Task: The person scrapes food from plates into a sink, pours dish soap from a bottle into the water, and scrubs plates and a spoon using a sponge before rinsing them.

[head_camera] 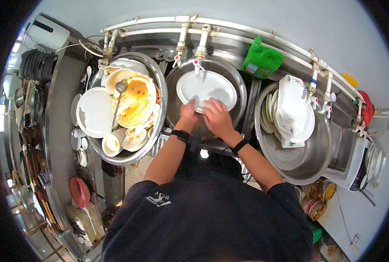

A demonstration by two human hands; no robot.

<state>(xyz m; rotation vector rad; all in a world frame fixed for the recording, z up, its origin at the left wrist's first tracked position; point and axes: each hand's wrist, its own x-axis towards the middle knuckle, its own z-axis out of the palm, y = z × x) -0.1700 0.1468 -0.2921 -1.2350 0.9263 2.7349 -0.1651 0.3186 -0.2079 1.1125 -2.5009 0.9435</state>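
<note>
A white oval plate (210,85) lies in the round metal basin (242,77) in the middle, under a white tap (197,65). My left hand (188,114) grips its near rim at the left, thumb over the edge. My right hand (217,116) rests with spread fingers on the near right part of the plate; whether it grips the rim I cannot tell. The left basin (163,108) is heaped with dishes, among them a sauce-stained plate (134,104) with a metal spoon (116,109) on it, a white plate (95,112) and a stack of small bowls (112,143).
In the right basin (325,150) white rectangular dishes (291,104) lean among round plates. A green pump bottle (262,60) stands behind, between the basins. White pipes (233,25) with taps run along the wall. A pink strainer (80,192) lies at the left.
</note>
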